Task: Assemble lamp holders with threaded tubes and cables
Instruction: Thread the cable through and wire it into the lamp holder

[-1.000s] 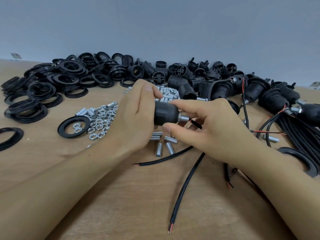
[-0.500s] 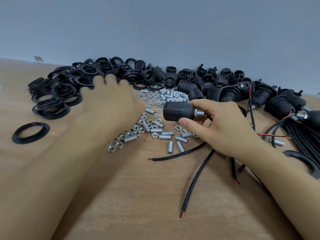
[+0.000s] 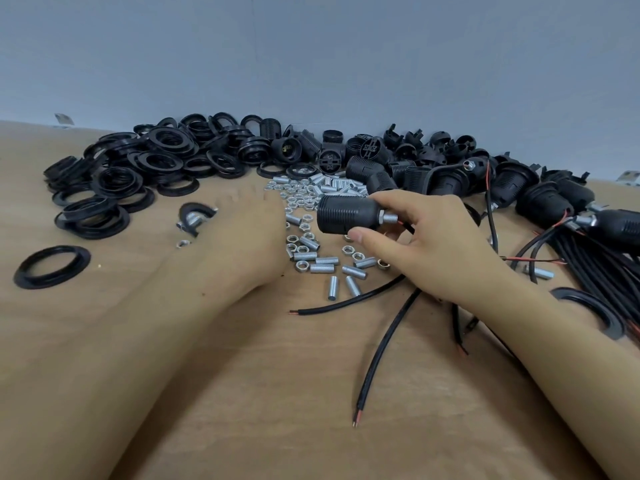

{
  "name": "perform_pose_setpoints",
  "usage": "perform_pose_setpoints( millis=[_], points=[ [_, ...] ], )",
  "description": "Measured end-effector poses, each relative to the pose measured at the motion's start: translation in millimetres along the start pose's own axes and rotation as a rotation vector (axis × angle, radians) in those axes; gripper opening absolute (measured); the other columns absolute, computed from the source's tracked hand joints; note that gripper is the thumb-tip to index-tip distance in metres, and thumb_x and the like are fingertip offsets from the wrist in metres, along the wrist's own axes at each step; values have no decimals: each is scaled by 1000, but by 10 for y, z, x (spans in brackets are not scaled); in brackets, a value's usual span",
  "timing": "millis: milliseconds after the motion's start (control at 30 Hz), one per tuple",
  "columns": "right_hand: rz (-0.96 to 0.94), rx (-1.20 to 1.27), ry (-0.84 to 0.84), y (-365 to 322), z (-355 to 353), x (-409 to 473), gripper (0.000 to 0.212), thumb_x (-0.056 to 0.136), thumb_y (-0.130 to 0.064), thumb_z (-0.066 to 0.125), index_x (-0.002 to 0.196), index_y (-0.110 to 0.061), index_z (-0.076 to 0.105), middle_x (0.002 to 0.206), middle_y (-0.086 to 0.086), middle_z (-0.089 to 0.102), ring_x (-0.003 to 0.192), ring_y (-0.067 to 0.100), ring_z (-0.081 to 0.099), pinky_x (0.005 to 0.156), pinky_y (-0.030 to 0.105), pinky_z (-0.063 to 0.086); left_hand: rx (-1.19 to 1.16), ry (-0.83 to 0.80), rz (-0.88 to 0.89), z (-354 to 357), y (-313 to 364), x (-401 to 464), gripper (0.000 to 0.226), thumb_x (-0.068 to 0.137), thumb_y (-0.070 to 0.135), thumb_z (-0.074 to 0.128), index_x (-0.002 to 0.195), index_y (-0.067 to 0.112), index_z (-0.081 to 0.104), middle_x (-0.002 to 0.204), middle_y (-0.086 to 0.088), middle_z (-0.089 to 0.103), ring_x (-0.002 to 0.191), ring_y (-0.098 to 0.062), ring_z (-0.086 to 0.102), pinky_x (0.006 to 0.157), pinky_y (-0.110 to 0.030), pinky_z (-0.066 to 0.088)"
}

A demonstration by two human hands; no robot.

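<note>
Head view: right hand point(image 3: 426, 244) grips the lamp holder point(image 3: 348, 213); blurred left hand point(image 3: 242, 233), grasp unclear.

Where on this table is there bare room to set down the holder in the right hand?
Bare wood lies in front of the loose cable ends, between the two forearms, and near the lone ring at far left. The back is crowded with rings and holders; nuts and tubes fill the middle, and cables the right.

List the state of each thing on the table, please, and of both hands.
Lamp holder: held up, tube fitted.
Right hand: grips the lamp holder.
Left hand: blurred, by a ring.
Single ring: flat, apart.
Cable: loose, ends bare.
</note>
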State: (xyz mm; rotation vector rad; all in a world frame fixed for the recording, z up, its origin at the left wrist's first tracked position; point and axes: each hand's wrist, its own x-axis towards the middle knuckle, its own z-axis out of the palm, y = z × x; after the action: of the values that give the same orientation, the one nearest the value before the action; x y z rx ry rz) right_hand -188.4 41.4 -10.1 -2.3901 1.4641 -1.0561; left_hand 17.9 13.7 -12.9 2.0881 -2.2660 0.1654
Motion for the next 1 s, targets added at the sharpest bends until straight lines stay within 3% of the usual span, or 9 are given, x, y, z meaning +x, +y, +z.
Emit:
perform_pose_setpoints(
  millis=[233, 433, 533, 600, 700, 767, 867, 933, 1000],
  points=[
    [-14, -4, -4, 10, -2, -1, 22, 85, -41, 69, 99, -23, 70, 59, -8, 60, 54, 1, 50, 53, 13, 36, -306, 92, 56, 75, -33, 113, 50, 81, -3, 54, 128, 13, 51, 133, -10, 44, 112, -30, 48, 82, -37, 44],
    [13, -10, 51, 39, -16, 9, 21, 84, -40, 69, 96, -23, 70, 62, -6, 62, 57, 4, 51, 53, 15, 37, -536, 238, 143, 31, -148, 147, 36, 90, 9, 62, 124, 22, 62, 102, 7, 67, 105, -21, 63, 93, -42, 52],
    [24, -14, 61, 46, -31, 9, 22, 84, -42, 69, 98, -25, 71, 65, -6, 64, 62, 8, 53, 55, 20, 39, -416, 240, 208, 33, -196, 170, 35, 89, 30, 66, 124, 21, 63, 119, -1, 67, 116, -25, 58, 98, -43, 48],
    [31, -20, 66, 40, -37, 9, 24, 83, -43, 68, 100, -26, 71, 66, -6, 65, 63, 9, 54, 56, 23, 41, -341, 192, 156, 77, -234, 196, 39, 90, 40, 61, 121, 17, 63, 119, -7, 66, 108, -29, 59, 89, -45, 51],
    [42, -21, 65, 51, -45, 15, 27, 84, -45, 67, 103, -27, 70, 66, -8, 64, 60, 6, 53, 55, 20, 40, -330, 163, 34, 110, -250, 225, 52, 93, 47, 60, 137, 20, 51, 131, -4, 62, 118, -29, 56, 90, -42, 48],
    [51, -23, 63, 58, -34, 19, 30, 84, -46, 66, 109, -29, 69, 67, -10, 64, 58, 3, 52, 53, 15, 38, -341, 256, 16, 101, -253, 239, 54, 94, 46, 61, 140, 21, 48, 133, -4, 61, 123, -28, 54, 95, -43, 45],
    [62, -4, 92, 73, -22, 26, 34, 86, -44, 66, 116, -28, 65, 74, -11, 66, 60, 0, 55, 56, 13, 40, -769, 445, 90, -2, -193, 206, 39, 94, 38, 65, 131, 26, 56, 120, 10, 64, 113, -12, 62, 99, -33, 49],
    [59, 17, 115, 73, -13, 27, 34, 87, -41, 67, 118, -27, 63, 80, -13, 67, 62, -3, 57, 58, 9, 40, -1137, 343, 189, -55, -81, 129, 30, 93, 28, 68, 122, 29, 60, 118, 10, 65, 107, -6, 65, 95, -29, 54],
    [42, 31, 121, 65, -7, 23, 34, 87, -37, 68, 119, -26, 61, 84, -12, 68, 64, -5, 57, 59, 6, 40, -1383, 185, 263, -33, 32, 46, 29, 91, 27, 65, 120, 25, 61, 119, -2, 67, 110, -13, 67, 89, -32, 57]
  ],
)
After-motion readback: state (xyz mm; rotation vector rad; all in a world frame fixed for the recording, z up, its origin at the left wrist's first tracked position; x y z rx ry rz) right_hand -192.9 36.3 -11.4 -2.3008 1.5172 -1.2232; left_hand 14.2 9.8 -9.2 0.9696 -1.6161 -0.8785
